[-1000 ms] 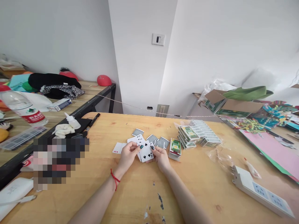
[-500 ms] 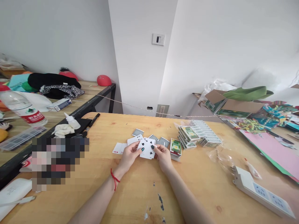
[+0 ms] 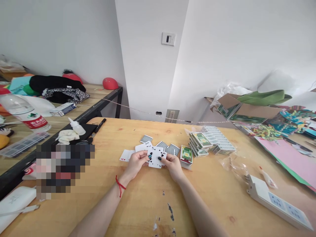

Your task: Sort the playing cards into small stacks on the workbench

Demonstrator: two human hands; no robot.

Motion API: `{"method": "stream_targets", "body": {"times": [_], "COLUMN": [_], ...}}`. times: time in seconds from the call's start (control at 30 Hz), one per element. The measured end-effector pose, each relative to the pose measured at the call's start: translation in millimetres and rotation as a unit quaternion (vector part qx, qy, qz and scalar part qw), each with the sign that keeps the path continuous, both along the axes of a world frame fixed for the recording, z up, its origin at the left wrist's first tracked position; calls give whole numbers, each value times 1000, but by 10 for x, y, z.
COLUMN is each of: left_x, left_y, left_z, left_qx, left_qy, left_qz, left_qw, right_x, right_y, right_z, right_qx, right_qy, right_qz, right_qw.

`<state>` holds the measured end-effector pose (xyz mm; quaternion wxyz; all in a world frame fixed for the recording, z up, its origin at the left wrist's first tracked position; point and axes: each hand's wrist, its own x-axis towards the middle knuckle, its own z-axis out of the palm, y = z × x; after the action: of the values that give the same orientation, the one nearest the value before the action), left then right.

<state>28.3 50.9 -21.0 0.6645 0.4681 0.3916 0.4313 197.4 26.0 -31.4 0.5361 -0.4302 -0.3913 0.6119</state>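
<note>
Several playing cards [image 3: 154, 160], face up with black pips, are spread between my two hands above the wooden table. My left hand [image 3: 138, 162] pinches their left side, thumb on top. On the right side, my right hand [image 3: 172, 163] is closed on the cards, its thumb lying across the faces. Beyond my left hand lie more face-up cards [image 3: 126, 154], one showing a red pip. Patterned grey card backs [image 3: 146, 138] show just behind the held cards. A green card box [image 3: 186, 154] stands close to my right hand.
Stacked card boxes [image 3: 201, 141] and a wrapped block of boxes [image 3: 219, 140] stand at the right. Nearer are a white power strip [image 3: 278, 202] and a small glue tube [image 3: 268, 177]. At the left are a squeeze bottle [image 3: 77, 127] and a power bank [image 3: 17, 204].
The held cards have shifted against each other, so another black-pip card now shows at the right. My right thumb has slid left and down over the faces. Both hands stay in about the same place.
</note>
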Motion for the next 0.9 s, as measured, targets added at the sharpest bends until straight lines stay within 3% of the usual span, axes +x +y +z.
{"method": "stream_targets", "body": {"times": [0.17, 0.9], "left_x": [-8, -15], "left_y": [11, 6], "left_z": [-7, 27], "left_qx": [-17, -25], "left_qy": [5, 17], "left_qz": [-2, -37], "left_qw": [1000, 999], "right_x": [26, 36], "right_y": [18, 12], "right_z": [-12, 0], "right_qx": [-31, -42], "right_qy": [15, 47], "right_qz": [11, -6], "right_qw": [999, 998]}}
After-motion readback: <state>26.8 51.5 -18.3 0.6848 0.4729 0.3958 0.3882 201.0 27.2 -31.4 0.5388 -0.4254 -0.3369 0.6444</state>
